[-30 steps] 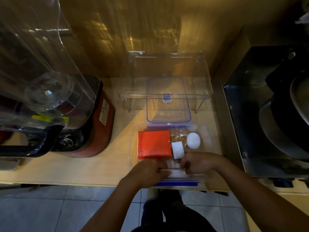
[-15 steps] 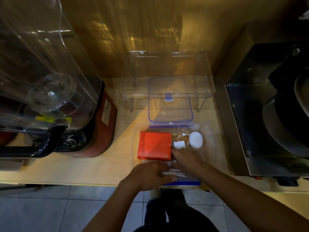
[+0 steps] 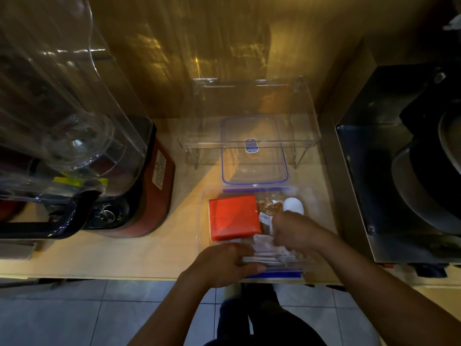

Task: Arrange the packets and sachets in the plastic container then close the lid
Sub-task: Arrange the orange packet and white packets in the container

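Right hand (image 3: 296, 229) shifted rightward | fingers hidden, grip unclear | wooden counter (image 3: 129, 255) | tiled floor (image 3: 74, 313)

Both hands (image 3: 225, 264) in container (image 3: 203, 221) (lid (image 3: 254, 156) off) — sachets (image 3: 265, 248).

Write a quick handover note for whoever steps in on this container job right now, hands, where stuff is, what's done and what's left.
Left hand: gripping the stack of white sachets at the near end of the plastic container.
Right hand: reaching into the container's middle; fingers hidden, grasp unclear.
Inside: orange packet far left, brown sachets and a white oval item far right.
Lid: off, lying on the counter beyond the container.
Left: finish tidying the sachets, fit the lid.
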A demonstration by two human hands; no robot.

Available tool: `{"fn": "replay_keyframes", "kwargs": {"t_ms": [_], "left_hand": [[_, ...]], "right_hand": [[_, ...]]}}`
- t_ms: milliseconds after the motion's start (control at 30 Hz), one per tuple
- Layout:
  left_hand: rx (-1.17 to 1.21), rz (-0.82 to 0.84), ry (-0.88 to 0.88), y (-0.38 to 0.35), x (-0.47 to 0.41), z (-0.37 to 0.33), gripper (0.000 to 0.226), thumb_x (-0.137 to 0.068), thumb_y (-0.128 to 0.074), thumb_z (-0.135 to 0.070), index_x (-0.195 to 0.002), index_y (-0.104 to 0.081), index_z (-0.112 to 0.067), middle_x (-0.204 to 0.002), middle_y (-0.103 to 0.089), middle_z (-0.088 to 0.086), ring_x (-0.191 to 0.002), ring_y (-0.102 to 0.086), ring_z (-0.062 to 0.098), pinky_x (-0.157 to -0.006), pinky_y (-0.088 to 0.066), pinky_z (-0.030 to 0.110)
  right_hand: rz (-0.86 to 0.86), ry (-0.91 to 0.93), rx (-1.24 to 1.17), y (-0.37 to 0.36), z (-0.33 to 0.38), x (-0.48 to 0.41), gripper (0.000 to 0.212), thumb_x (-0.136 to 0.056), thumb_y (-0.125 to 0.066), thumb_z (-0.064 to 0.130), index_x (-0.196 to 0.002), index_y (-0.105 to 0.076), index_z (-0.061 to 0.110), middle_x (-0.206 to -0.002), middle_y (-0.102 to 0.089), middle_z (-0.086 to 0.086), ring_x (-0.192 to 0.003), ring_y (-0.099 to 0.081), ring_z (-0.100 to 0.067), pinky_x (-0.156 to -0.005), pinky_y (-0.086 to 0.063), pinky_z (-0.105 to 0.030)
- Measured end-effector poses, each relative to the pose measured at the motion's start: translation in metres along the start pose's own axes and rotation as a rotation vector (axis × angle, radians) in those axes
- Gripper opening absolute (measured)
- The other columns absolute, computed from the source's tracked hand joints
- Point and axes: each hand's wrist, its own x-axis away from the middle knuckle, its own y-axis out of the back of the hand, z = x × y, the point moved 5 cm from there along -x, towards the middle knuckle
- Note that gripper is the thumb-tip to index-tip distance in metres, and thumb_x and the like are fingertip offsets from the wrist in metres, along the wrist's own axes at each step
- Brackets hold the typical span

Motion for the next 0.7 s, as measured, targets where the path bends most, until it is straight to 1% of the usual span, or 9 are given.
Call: {"fn": "replay_keyframes", "kwargs": {"t_ms": [67, 133, 167, 233, 300, 400, 500, 567, 700], "left_hand": [[-0.017, -0.003, 0.01, -0.001, 0.0, 0.002, 0.05, -0.083, -0.043, -0.068, -0.12, -0.054, -0.037, -0.124, -0.062, -0.007, -0.105, -0.059, 0.011, -0.088, -0.052, 0.035], [-0.019, -0.001, 0.01, -0.002, 0.0, 0.002, 0.053, -0.081, -0.042, -0.07, -0.12, -0.053, -0.036, -0.124, -0.061, -0.008, -0.105, -0.059, 0.01, -0.089, -0.051, 0.035], [-0.021, 0.002, 0.004, -0.001, 0.0, 0.0, 0.054, -0.081, -0.042, -0.071, -0.121, -0.053, -0.036, -0.124, -0.061, -0.008, -0.106, -0.058, 0.01, -0.089, -0.051, 0.035], [-0.024, 0.008, -0.007, -0.001, 0.001, -0.002, 0.056, -0.079, -0.043, -0.071, -0.123, -0.051, -0.037, -0.126, -0.059, -0.008, -0.106, -0.058, 0.01, -0.09, -0.05, 0.033], [-0.054, -0.004, -0.015, -0.003, 0.002, -0.003, 0.056, -0.081, -0.042, -0.071, -0.125, -0.049, -0.037, -0.127, -0.057, -0.006, -0.109, -0.056, 0.012, -0.091, -0.049, 0.032], [-0.09, -0.044, 0.051, -0.005, 0.002, -0.002, 0.061, -0.085, -0.025, -0.072, -0.128, -0.047, -0.034, -0.13, -0.056, -0.001, -0.115, -0.053, 0.017, -0.096, -0.046, 0.036], [-0.146, -0.074, 0.127, -0.006, -0.001, -0.001, 0.073, -0.084, -0.017, -0.075, -0.132, -0.046, -0.028, -0.135, -0.053, 0.001, -0.124, -0.047, 0.022, -0.105, -0.038, 0.043], [-0.139, -0.067, 0.116, -0.007, -0.001, -0.002, 0.068, -0.086, -0.022, -0.071, -0.134, -0.045, -0.029, -0.138, -0.051, 0.0, -0.128, -0.044, 0.021, -0.108, -0.034, 0.043], [-0.006, -0.026, 0.054, -0.007, -0.001, -0.003, 0.059, -0.085, -0.025, -0.074, -0.127, -0.049, -0.041, -0.131, -0.059, -0.009, -0.116, -0.055, 0.01, -0.098, -0.046, 0.035]], "right_hand": [[-0.068, -0.039, 0.011, 0.018, -0.007, 0.006, 0.021, -0.082, -0.058, 0.008, -0.063, -0.049, 0.012, -0.06, -0.042, 0.009, -0.055, -0.045, -0.006, -0.043, -0.03, -0.013], [-0.186, -0.065, -0.012, 0.033, -0.012, 0.008, 0.01, -0.085, -0.057, 0.013, -0.076, -0.058, 0.009, -0.068, -0.055, 0.001, -0.072, -0.057, -0.019, -0.054, -0.038, -0.022], [-0.249, -0.09, -0.049, 0.039, -0.014, 0.009, 0.007, -0.087, -0.057, 0.015, -0.086, -0.059, 0.009, -0.08, -0.062, -0.005, -0.082, -0.061, -0.025, -0.062, -0.042, -0.026], [-0.378, -0.158, -0.146, 0.046, -0.019, 0.015, 0.021, -0.088, -0.059, 0.02, -0.106, -0.052, 0.011, -0.097, -0.062, -0.009, -0.093, -0.062, -0.029, -0.071, -0.046, -0.032], [-0.42, -0.162, -0.105, 0.043, -0.021, 0.019, 0.026, -0.088, -0.059, 0.021, -0.11, -0.049, 0.013, -0.104, -0.063, -0.009, -0.091, -0.061, -0.028, -0.069, -0.043, -0.031], [-0.214, -0.039, 0.016, 0.02, -0.017, 0.018, 0.019, -0.087, -0.054, 0.015, -0.105, -0.058, 0.018, -0.113, -0.062, -0.008, -0.083, -0.056, -0.022, -0.068, -0.04, -0.027], [0.025, 0.076, 0.064, -0.005, -0.012, 0.015, 0.042, -0.087, -0.048, 0.007, -0.121, -0.056, 0.03, -0.131, -0.055, -0.002, -0.11, -0.056, -0.025, -0.075, -0.037, -0.024], [0.072, 0.08, 0.171, -0.014, -0.013, 0.012, 0.044, -0.089, -0.049, 0.01, -0.125, -0.053, 0.034, -0.141, -0.048, 0.001, -0.121, -0.05, -0.025, -0.078, -0.035, -0.025], [-0.01, -0.03, 0.362, -0.014, -0.022, 0.007, 0.028, -0.091, -0.051, 0.022, -0.119, -0.056, 0.02, -0.127, -0.059, -0.007, -0.107, -0.059, -0.026, -0.076, -0.043, -0.03]]}}
